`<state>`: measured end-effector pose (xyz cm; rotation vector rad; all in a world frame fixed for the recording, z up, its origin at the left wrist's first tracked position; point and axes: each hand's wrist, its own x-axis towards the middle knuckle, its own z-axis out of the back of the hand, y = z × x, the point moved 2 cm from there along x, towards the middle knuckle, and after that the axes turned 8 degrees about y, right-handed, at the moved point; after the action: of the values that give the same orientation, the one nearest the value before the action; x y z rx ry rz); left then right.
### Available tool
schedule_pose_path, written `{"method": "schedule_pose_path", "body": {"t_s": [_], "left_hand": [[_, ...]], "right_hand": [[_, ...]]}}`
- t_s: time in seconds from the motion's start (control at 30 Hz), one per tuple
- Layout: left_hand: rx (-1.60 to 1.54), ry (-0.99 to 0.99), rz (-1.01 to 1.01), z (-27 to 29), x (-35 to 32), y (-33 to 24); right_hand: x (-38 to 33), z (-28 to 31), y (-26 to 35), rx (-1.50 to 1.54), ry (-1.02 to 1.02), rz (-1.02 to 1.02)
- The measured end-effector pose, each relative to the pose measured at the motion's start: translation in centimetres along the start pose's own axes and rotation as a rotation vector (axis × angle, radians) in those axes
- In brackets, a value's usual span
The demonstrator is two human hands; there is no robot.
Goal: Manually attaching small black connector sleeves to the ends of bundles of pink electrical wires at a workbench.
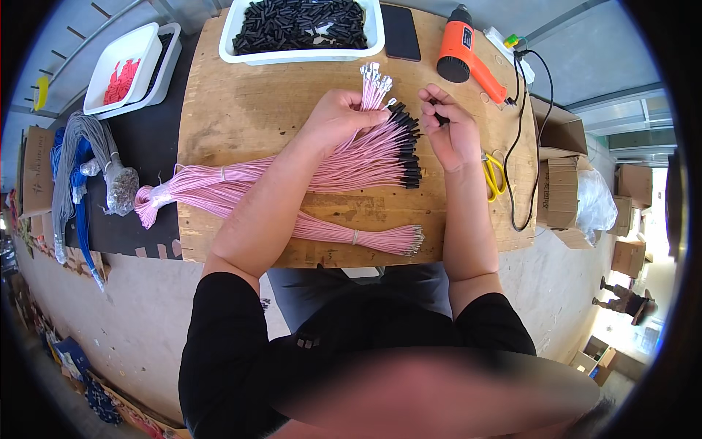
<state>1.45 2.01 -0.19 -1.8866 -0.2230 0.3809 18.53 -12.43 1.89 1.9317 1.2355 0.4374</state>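
My left hand [338,118] is closed around a bunch of pink wires [358,164], thumb along the top. Bare metal terminals [374,79] stick up past its fingers, with one wire end apart near the thumb tip. Beside that hand, many wire ends carry black sleeves [409,150], fanned out on the table. My right hand [457,135], just right of them, has curled fingers holding small black sleeves [441,117]; how many is hidden. Nearer me lies a second tied pink bundle [358,235] with uncovered terminals.
A white tray of loose black sleeves [228,36] stands at the table's back, beside a dark phone [402,34]. An orange heat gun [457,47], yellow-handled scissors [494,178] and a black cable [518,146] lie right. White tubs [151,51] and grey wires [77,146] sit left.
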Motion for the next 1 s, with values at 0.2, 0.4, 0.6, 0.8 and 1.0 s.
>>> {"method": "schedule_pose_path", "body": {"t_s": [0.2,0.4,0.6,0.8,1.0], "left_hand": [[0.038,-0.017,0.046,-0.1,-0.1,-0.3],[0.004,-0.027,0.020,-0.2,-0.3,-0.3],[-0.121,0.000,0.000,-0.2,-0.4,-0.4],[-0.155,-0.002,-0.007,-0.2,-0.4,-0.5],[-0.129,0.005,-0.017,-0.1,-0.4,-0.6]], "right_hand": [[0.6,1.3,0.0,0.233,0.002,-0.037],[-0.2,0.7,-0.5,0.002,0.054,-0.008],[-1.2,-2.1,-0.4,-0.370,0.054,0.008],[-1.1,-2.2,-0.9,-0.433,0.103,0.044],[-1.0,-2.1,-1.1,-0.422,0.085,0.065]]}}
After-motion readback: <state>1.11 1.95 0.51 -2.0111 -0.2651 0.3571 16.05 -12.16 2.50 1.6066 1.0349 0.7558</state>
